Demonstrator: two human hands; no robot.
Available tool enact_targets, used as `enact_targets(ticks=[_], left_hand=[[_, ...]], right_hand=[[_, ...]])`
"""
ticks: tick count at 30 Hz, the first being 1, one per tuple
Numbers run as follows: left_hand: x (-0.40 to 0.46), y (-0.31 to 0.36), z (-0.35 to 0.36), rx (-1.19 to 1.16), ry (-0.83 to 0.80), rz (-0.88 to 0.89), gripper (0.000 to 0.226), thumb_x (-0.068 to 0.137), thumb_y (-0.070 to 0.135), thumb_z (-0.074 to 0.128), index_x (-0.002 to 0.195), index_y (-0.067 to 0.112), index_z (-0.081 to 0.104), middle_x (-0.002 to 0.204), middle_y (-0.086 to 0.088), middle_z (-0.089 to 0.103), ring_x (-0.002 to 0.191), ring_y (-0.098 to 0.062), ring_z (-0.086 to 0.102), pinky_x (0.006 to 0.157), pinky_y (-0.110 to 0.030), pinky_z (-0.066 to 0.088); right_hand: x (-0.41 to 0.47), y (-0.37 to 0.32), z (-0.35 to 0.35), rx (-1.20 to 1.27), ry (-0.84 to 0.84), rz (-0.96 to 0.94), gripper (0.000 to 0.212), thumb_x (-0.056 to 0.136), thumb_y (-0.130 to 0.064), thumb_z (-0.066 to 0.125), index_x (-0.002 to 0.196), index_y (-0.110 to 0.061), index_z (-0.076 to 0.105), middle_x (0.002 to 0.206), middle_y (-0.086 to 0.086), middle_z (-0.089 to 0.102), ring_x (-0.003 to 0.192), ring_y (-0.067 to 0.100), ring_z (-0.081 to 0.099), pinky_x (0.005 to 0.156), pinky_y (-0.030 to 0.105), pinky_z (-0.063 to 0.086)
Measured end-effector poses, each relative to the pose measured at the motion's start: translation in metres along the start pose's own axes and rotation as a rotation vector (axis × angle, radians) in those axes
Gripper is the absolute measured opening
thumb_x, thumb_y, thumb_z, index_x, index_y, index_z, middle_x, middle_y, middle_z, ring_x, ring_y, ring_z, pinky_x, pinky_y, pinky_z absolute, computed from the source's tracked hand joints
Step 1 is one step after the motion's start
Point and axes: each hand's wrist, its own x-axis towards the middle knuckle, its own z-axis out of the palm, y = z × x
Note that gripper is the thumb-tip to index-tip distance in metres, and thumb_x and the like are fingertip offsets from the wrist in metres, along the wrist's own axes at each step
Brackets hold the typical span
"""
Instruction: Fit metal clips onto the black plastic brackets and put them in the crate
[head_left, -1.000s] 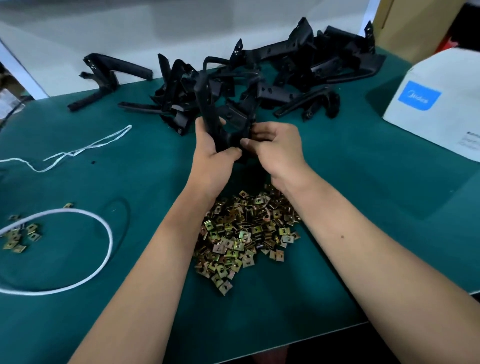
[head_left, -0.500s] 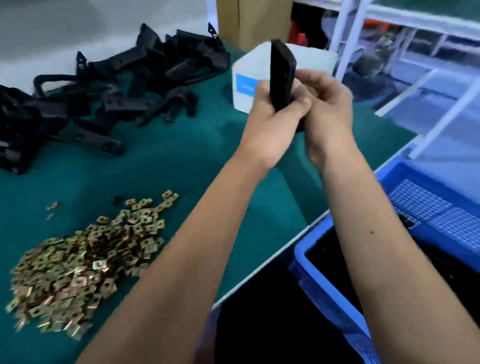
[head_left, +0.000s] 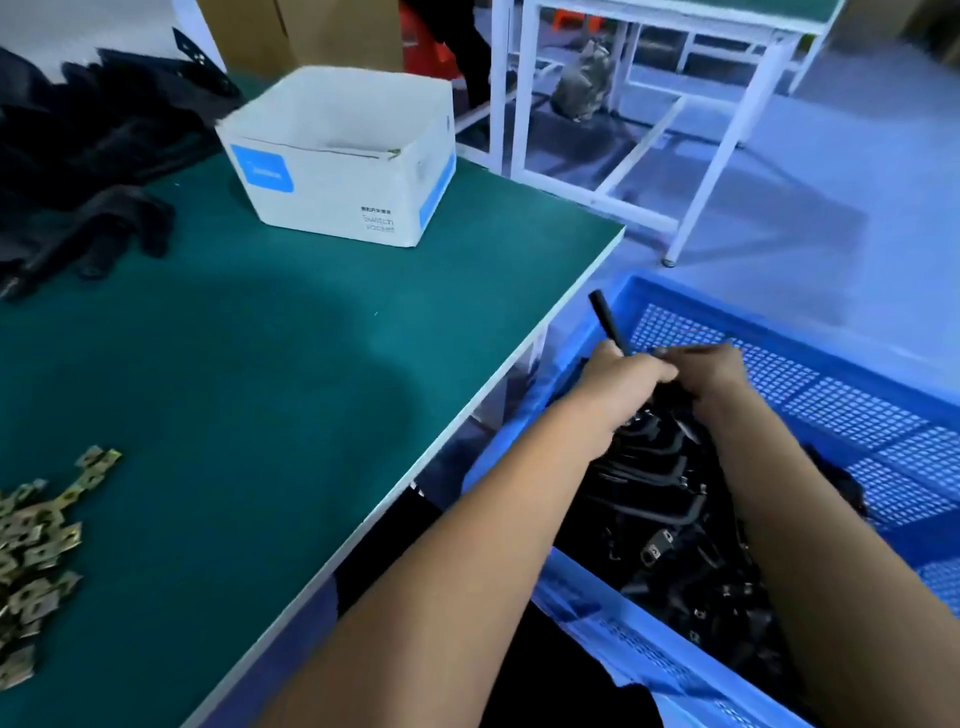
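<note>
A green felt-covered work table (head_left: 270, 374) with a pale edge fills the left side. At its near left corner lies a heap of small brass-coloured square metal clips (head_left: 36, 545). Farther back on the left sits a blurred pile of black plastic brackets (head_left: 88, 156), and beside it an open white cardboard box with light blue panels (head_left: 343, 156). Behind the table stand brown cartons (head_left: 311, 31), and to the right a white metal-framed bench (head_left: 649, 104) stands on a grey-blue floor (head_left: 857, 197).

Just off the table's right edge sits a blue plastic crate with mesh walls (head_left: 831, 415), holding many black brackets fitted with clips (head_left: 675, 519). Both hands reach into it over that pile. The left hand (head_left: 618, 384) has its fingers curled round a black plastic bracket (head_left: 608, 322), whose slim end sticks up and leftward above the knuckles. The right hand (head_left: 711, 369) touches the left and grips the same bracket from the other side.
</note>
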Motion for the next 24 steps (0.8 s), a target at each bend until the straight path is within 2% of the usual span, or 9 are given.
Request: enact_targets(ticks=[2, 4, 6, 8, 11, 14, 16, 21, 24], left_hand=[[0.004, -0.020, -0.010, 0.021, -0.007, -0.068, 0.020, 0.095, 0.015, 0.066, 0.110, 0.019, 0.054, 0.100, 0.000, 0.064, 0.085, -0.015, 0.060, 0.078, -0.031, 0.049], [0.006, -0.033, -0.022, 0.037, 0.005, -0.125, 0.018, 0.096, 0.019, 0.067, 0.098, 0.026, 0.050, 0.097, 0.007, 0.057, 0.089, -0.013, 0.056, 0.087, -0.033, 0.048], [0.006, -0.042, -0.033, 0.055, -0.004, -0.161, 0.025, 0.096, 0.024, 0.067, 0.117, 0.028, 0.052, 0.119, 0.003, 0.057, 0.111, -0.019, 0.054, 0.100, -0.037, 0.048], [0.008, -0.045, -0.041, 0.090, -0.007, -0.162, 0.054, 0.097, 0.026, 0.066, 0.146, 0.019, 0.043, 0.140, -0.003, 0.050, 0.126, -0.023, 0.051, 0.108, -0.039, 0.048], [0.013, -0.044, -0.046, 0.186, 0.022, -0.117, 0.055, 0.097, 0.023, 0.065, 0.148, 0.016, 0.045, 0.141, -0.008, 0.053, 0.127, -0.025, 0.055, 0.111, -0.041, 0.046], [0.016, -0.029, -0.043, 0.311, 0.059, 0.023, 0.042, 0.096, 0.015, 0.061, 0.138, 0.016, 0.056, 0.135, -0.007, 0.060, 0.125, -0.026, 0.059, 0.111, -0.040, 0.046], [0.015, -0.010, -0.039, 0.356, 0.112, 0.160, 0.036, 0.094, 0.008, 0.058, 0.130, 0.016, 0.062, 0.127, -0.005, 0.066, 0.118, -0.025, 0.063, 0.107, -0.040, 0.048], [-0.003, 0.048, -0.040, 0.174, 0.175, 0.450, 0.024, 0.095, -0.003, 0.052, 0.102, 0.019, 0.062, 0.102, -0.008, 0.072, 0.091, -0.028, 0.074, 0.090, -0.045, 0.060], [-0.020, 0.071, -0.069, 0.062, 0.271, 0.539, 0.027, 0.094, -0.006, 0.048, 0.101, 0.017, 0.061, 0.099, -0.006, 0.072, 0.079, -0.022, 0.073, 0.075, -0.037, 0.062]], right_hand=[[0.015, 0.022, 0.007, -0.185, -0.001, 0.033, 0.030, 0.086, -0.012, 0.083, 0.110, 0.004, 0.076, 0.105, 0.024, 0.074, 0.095, 0.034, 0.073, 0.097, 0.050, 0.058], [0.025, 0.030, 0.012, -0.422, 0.014, 0.019, 0.029, 0.086, -0.020, 0.084, 0.109, -0.003, 0.078, 0.111, 0.021, 0.074, 0.107, 0.034, 0.071, 0.102, 0.045, 0.055], [0.031, 0.030, 0.018, -0.589, 0.043, -0.007, 0.021, 0.088, -0.018, 0.080, 0.103, -0.004, 0.077, 0.108, 0.020, 0.073, 0.105, 0.036, 0.069, 0.098, 0.044, 0.056], [0.031, 0.028, 0.025, -0.739, 0.038, -0.022, 0.013, 0.090, -0.011, 0.073, 0.094, 0.000, 0.069, 0.102, 0.020, 0.068, 0.100, 0.036, 0.066, 0.093, 0.045, 0.058], [0.022, 0.021, 0.032, -0.880, 0.017, 0.007, 0.015, 0.089, -0.011, 0.067, 0.087, -0.004, 0.054, 0.106, 0.020, 0.061, 0.110, 0.039, 0.060, 0.097, 0.050, 0.054], [0.014, 0.009, 0.033, -0.811, 0.096, 0.021, 0.019, 0.082, -0.014, 0.070, 0.097, -0.006, 0.061, 0.111, 0.018, 0.065, 0.119, 0.038, 0.057, 0.102, 0.049, 0.050], [0.006, -0.007, 0.033, -0.699, 0.143, -0.038, 0.017, 0.080, -0.014, 0.068, 0.095, -0.006, 0.068, 0.106, 0.018, 0.069, 0.112, 0.037, 0.064, 0.096, 0.044, 0.055], [-0.030, -0.070, 0.039, -0.458, 0.309, -0.339, 0.019, 0.087, -0.012, 0.059, 0.093, -0.010, 0.077, 0.096, 0.021, 0.073, 0.097, 0.041, 0.067, 0.073, 0.033, 0.047], [-0.063, -0.114, 0.050, -0.358, 0.404, -0.576, 0.022, 0.091, -0.016, 0.057, 0.101, -0.017, 0.078, 0.099, 0.009, 0.077, 0.098, 0.032, 0.069, 0.078, 0.029, 0.048]])
